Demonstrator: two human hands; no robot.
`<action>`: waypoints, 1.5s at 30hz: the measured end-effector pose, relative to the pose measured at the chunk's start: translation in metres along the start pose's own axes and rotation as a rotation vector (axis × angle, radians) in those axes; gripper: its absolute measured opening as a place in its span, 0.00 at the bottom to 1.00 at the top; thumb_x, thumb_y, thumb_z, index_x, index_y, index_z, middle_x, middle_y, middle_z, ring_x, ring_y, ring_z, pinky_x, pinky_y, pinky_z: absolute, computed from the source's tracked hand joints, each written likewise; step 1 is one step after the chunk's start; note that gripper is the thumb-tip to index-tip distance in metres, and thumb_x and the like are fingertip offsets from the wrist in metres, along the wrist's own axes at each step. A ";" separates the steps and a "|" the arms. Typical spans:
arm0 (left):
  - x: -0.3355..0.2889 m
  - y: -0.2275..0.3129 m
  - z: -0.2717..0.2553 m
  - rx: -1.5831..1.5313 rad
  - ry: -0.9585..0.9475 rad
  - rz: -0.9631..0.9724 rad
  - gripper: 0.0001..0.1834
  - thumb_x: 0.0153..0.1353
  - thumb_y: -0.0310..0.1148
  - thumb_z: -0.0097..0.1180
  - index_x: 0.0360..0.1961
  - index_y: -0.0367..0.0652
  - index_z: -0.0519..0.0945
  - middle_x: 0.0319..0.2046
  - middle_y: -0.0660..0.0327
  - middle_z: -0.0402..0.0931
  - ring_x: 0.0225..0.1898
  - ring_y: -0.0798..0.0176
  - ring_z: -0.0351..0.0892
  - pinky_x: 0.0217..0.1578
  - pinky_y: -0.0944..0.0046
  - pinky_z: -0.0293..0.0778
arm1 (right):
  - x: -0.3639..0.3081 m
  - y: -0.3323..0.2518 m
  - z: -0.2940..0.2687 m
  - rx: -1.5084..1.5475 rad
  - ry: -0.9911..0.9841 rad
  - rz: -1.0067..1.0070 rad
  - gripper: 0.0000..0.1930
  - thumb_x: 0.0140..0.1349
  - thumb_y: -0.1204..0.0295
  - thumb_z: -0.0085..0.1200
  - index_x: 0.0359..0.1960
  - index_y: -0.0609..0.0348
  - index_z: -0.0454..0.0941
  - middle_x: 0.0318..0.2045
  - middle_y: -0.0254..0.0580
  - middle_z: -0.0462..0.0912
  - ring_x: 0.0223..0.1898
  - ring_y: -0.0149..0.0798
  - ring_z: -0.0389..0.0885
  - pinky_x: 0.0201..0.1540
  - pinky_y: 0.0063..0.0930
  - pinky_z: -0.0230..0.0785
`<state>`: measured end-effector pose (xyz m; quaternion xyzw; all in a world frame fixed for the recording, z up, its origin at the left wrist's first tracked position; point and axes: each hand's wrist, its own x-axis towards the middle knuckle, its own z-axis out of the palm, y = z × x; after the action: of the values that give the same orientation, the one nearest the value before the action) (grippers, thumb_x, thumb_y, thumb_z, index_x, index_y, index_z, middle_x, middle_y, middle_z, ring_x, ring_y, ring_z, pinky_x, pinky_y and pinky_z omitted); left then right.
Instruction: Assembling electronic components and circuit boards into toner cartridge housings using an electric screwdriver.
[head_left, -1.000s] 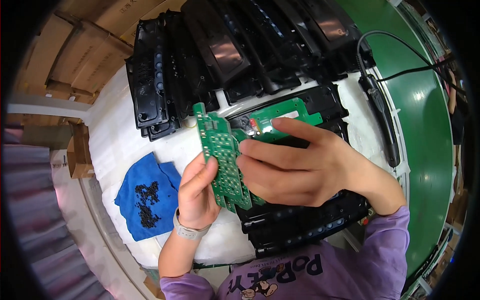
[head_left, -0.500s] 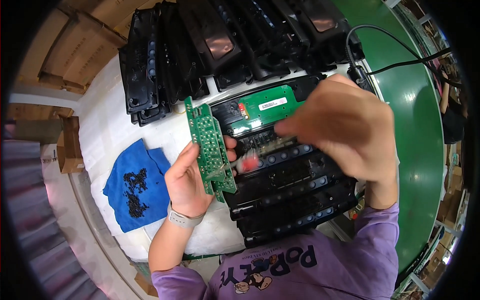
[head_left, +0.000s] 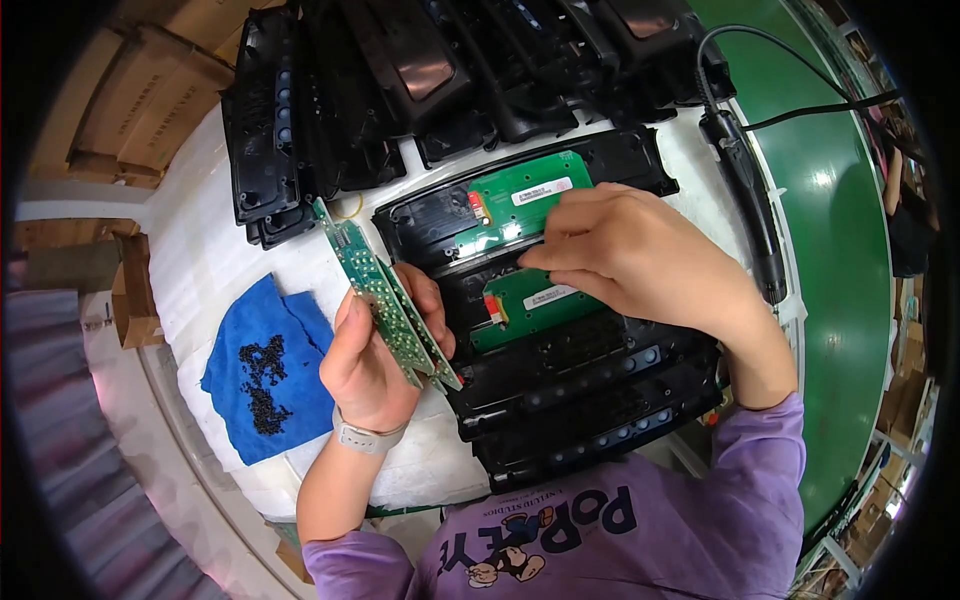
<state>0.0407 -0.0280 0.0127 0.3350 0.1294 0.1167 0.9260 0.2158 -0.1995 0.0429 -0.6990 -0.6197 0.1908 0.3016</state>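
My left hand [head_left: 362, 365] grips a small stack of green circuit boards [head_left: 385, 310], held on edge with the solder-dotted face outward. My right hand [head_left: 645, 255] is bent over a second green circuit board [head_left: 530, 322], its fingertips drawn together at the board's upper edge. This board carries a white label and a red-and-white connector, and sits in a long black plastic housing [head_left: 462, 290]. A similar board [head_left: 500, 228] lies in the housing just beyond. The right fingers hide part of the nearer board.
Two more black housings [head_left: 590, 440] lie nearer my body. Others are piled [head_left: 420, 80] at the back. At left, a blue cloth [head_left: 235, 375] bears many tiny black screws. A corded black power screwdriver [head_left: 752, 200] lies at right, beside the green surface [head_left: 840, 300].
A blurred board with a red connector now lies flat in the second housing. My right hand has come down and left onto it. The left hand's boards have tilted and shifted left.
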 end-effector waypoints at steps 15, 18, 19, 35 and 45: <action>0.004 0.000 -0.008 -0.056 -0.054 -0.020 0.23 0.58 0.46 0.45 0.45 0.35 0.68 0.38 0.52 0.69 0.33 0.59 0.71 0.29 0.59 0.70 | 0.001 -0.005 -0.005 -0.345 0.149 0.072 0.19 0.26 0.72 0.67 0.22 0.61 0.71 0.25 0.39 0.69 0.30 0.41 0.74 0.27 0.32 0.69; -0.001 0.002 0.000 -0.111 0.016 -0.040 0.22 0.62 0.46 0.41 0.44 0.36 0.69 0.38 0.53 0.70 0.30 0.61 0.72 0.29 0.61 0.71 | 0.002 -0.009 -0.005 -0.327 0.120 0.088 0.19 0.29 0.73 0.68 0.25 0.58 0.70 0.26 0.37 0.67 0.29 0.41 0.72 0.27 0.34 0.65; -0.001 0.004 0.002 -0.103 0.018 -0.027 0.22 0.62 0.46 0.41 0.44 0.36 0.69 0.38 0.53 0.70 0.30 0.61 0.72 0.29 0.61 0.71 | 0.003 -0.012 -0.005 -0.357 0.114 0.062 0.19 0.31 0.73 0.67 0.27 0.57 0.71 0.26 0.37 0.68 0.29 0.41 0.72 0.27 0.33 0.65; -0.014 0.011 0.004 -0.177 -0.019 -0.086 0.19 0.68 0.37 0.33 0.51 0.37 0.68 0.48 0.55 0.73 0.47 0.60 0.74 0.49 0.61 0.69 | 0.028 -0.057 0.011 -0.550 0.513 -0.801 0.01 0.45 0.75 0.51 0.19 0.56 0.75 0.28 0.33 0.77 0.36 0.31 0.76 0.32 0.29 0.66; -0.004 0.007 0.007 -0.212 -0.165 -0.196 0.17 0.67 0.42 0.31 0.27 0.44 0.64 0.19 0.64 0.61 0.16 0.68 0.59 0.18 0.69 0.57 | -0.040 -0.083 0.000 -0.426 0.481 -0.556 0.06 0.38 0.72 0.55 0.22 0.55 0.78 0.29 0.33 0.80 0.35 0.39 0.81 0.46 0.38 0.66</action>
<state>0.0382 -0.0285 0.0229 0.2296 0.0719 0.0107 0.9706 0.1470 -0.2347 0.0932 -0.5764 -0.7224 -0.1987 0.3262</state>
